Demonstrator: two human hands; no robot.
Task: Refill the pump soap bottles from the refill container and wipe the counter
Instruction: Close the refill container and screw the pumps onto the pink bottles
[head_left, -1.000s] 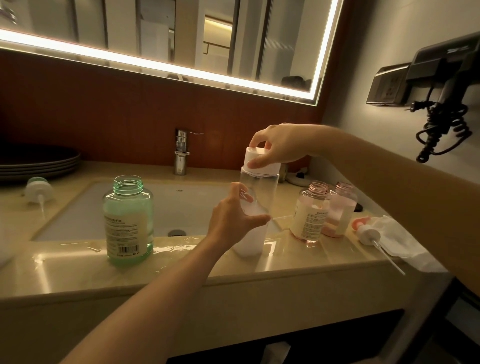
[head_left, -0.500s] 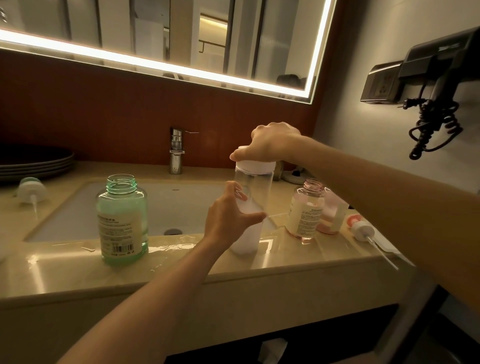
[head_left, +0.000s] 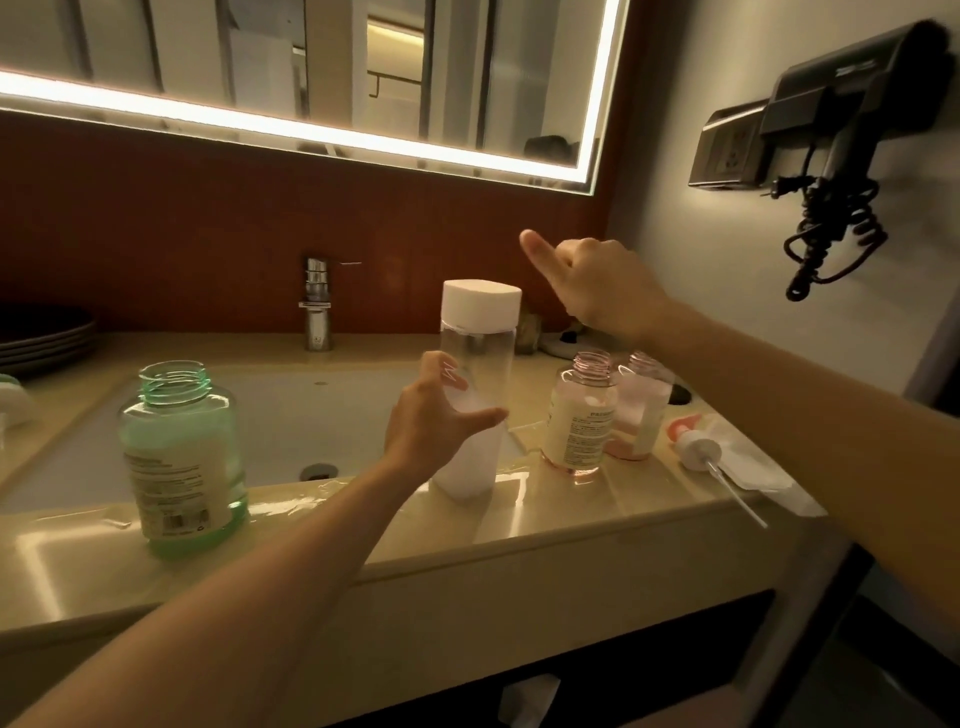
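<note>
left hand (head_left: 431, 426) grips the tall clear white-capped plastic refill container (head_left: 479, 353) mid-frame; right hand (head_left: 602, 286) hovers clenched, empty, upper right of it; i'd keep its base planted.

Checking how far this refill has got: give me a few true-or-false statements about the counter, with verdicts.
1. The white cap sits on the tall refill container. True.
2. The right hand grips that cap. False: it is in the air to the cap's right, clear of it.
3. The green bottle wears its pump. False: its threaded neck is open.
4. The left hand holds the refill container's body. True.
5. A pump head lies on the counter right of the pink bottles. True.
</note>
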